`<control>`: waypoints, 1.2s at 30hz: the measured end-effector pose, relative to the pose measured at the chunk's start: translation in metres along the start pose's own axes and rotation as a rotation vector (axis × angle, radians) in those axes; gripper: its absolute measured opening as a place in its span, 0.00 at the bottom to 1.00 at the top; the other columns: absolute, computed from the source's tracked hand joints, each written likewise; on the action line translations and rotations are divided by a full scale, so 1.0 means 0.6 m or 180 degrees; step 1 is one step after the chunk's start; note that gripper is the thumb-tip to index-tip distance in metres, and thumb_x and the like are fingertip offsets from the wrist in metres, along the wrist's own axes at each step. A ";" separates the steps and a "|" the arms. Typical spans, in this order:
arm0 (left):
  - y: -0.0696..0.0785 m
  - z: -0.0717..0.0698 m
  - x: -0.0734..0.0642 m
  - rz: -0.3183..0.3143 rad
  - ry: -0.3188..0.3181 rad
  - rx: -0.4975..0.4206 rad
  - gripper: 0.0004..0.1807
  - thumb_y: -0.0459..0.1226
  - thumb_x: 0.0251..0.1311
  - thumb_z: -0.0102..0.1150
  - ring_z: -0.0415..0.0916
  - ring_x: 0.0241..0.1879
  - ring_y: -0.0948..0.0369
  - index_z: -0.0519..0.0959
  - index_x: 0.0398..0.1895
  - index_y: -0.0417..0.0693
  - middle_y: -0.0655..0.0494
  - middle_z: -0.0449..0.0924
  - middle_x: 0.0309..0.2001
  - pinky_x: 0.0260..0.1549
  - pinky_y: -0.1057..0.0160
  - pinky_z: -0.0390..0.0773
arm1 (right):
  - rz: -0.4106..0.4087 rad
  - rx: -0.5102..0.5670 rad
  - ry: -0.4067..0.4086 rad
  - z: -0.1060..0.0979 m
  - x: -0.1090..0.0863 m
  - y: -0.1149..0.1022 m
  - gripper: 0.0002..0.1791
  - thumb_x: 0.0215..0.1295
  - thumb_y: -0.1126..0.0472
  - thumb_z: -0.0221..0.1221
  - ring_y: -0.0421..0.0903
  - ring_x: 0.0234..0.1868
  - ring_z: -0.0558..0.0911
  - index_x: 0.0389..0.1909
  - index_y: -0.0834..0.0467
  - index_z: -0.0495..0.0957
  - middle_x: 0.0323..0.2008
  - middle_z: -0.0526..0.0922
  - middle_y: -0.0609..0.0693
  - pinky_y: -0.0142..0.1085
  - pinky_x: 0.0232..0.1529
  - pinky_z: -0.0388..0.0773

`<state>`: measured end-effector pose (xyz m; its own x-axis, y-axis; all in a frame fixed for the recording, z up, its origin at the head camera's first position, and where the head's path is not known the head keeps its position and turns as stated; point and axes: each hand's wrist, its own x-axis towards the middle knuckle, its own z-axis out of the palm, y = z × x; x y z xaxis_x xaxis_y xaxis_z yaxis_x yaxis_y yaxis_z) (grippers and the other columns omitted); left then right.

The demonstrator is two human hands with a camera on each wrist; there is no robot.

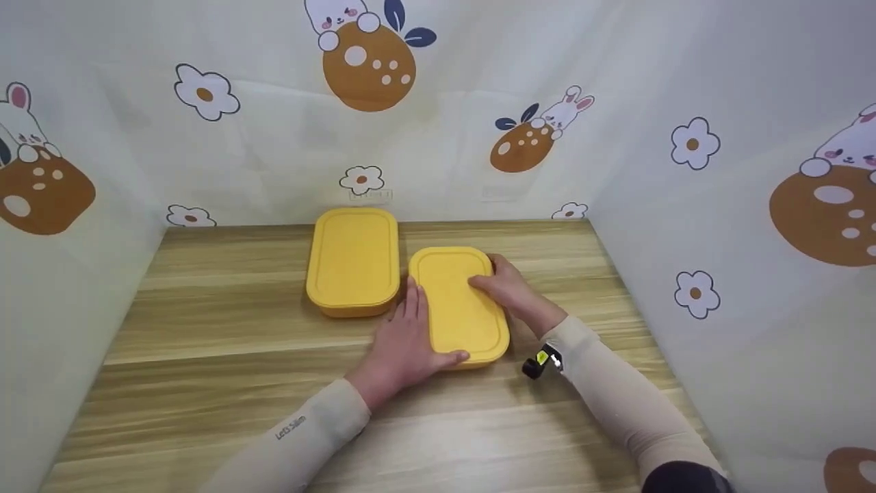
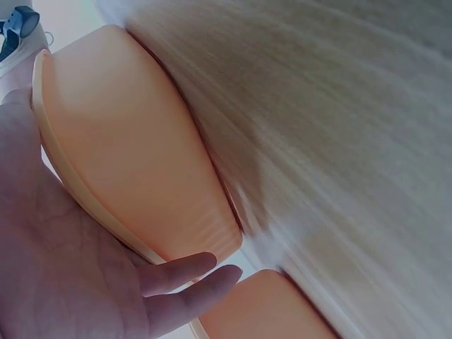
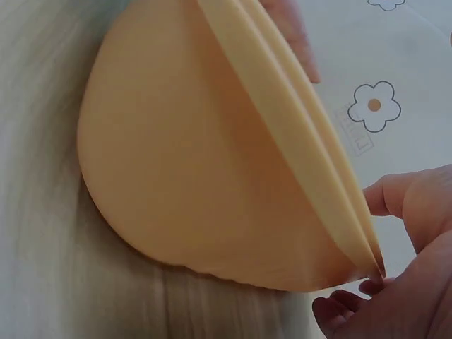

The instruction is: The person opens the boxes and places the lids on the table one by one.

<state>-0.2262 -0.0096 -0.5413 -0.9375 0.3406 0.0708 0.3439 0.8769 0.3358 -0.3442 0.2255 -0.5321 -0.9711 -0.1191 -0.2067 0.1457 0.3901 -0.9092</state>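
I have both hands on the yellow box (image 2: 134, 141) that stands on the wooden table (image 1: 226, 356), to the right of another yellow box (image 1: 353, 260) and a little nearer to me. Its yellow lid (image 1: 455, 308) is on. My left hand (image 1: 404, 342) is spread at the near left corner, the fingers fairly straight along the left side, in the gap between the boxes, and the thumb over the near edge of the lid. I cannot tell whether those fingers touch the second box. My right hand (image 1: 513, 287) pinches the lid's rim at the far right, thumb on top and fingertips curled beneath. The second box is lidded too and sits close to the pale cloth (image 1: 274, 157) printed with rabbits and flowers. A small black device (image 1: 534, 366) sits at my right sleeve (image 1: 616, 397).
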 end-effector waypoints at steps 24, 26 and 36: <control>-0.001 0.004 0.002 -0.0051 -0.0062 -0.0177 0.82 0.85 0.55 0.55 0.61 0.81 0.37 0.43 0.88 0.27 0.28 0.38 0.88 0.74 0.36 0.69 | -0.0508 -0.0795 -0.0349 -0.037 0.068 -0.019 0.26 0.77 0.56 0.68 0.48 0.49 0.85 0.68 0.65 0.80 0.56 0.86 0.59 0.38 0.51 0.85; 0.000 0.003 0.002 -0.0049 -0.0062 -0.0198 0.82 0.85 0.55 0.55 0.61 0.81 0.37 0.43 0.88 0.27 0.28 0.38 0.88 0.75 0.35 0.69 | -0.0528 -0.0830 -0.0375 -0.037 0.070 -0.021 0.25 0.76 0.55 0.69 0.48 0.47 0.85 0.67 0.65 0.81 0.55 0.86 0.59 0.37 0.49 0.85; 0.000 0.002 0.002 -0.0079 -0.0087 -0.0175 0.82 0.86 0.55 0.54 0.63 0.80 0.37 0.43 0.88 0.27 0.29 0.37 0.88 0.73 0.34 0.71 | -0.0523 -0.1030 -0.0462 -0.034 0.071 -0.040 0.24 0.76 0.57 0.70 0.47 0.46 0.85 0.67 0.65 0.82 0.55 0.87 0.59 0.38 0.47 0.86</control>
<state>-0.2273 -0.0090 -0.5425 -0.9437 0.3288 0.0364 0.3166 0.8654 0.3883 -0.3927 0.2295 -0.5115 -0.9364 -0.3228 -0.1378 -0.0992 0.6201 -0.7782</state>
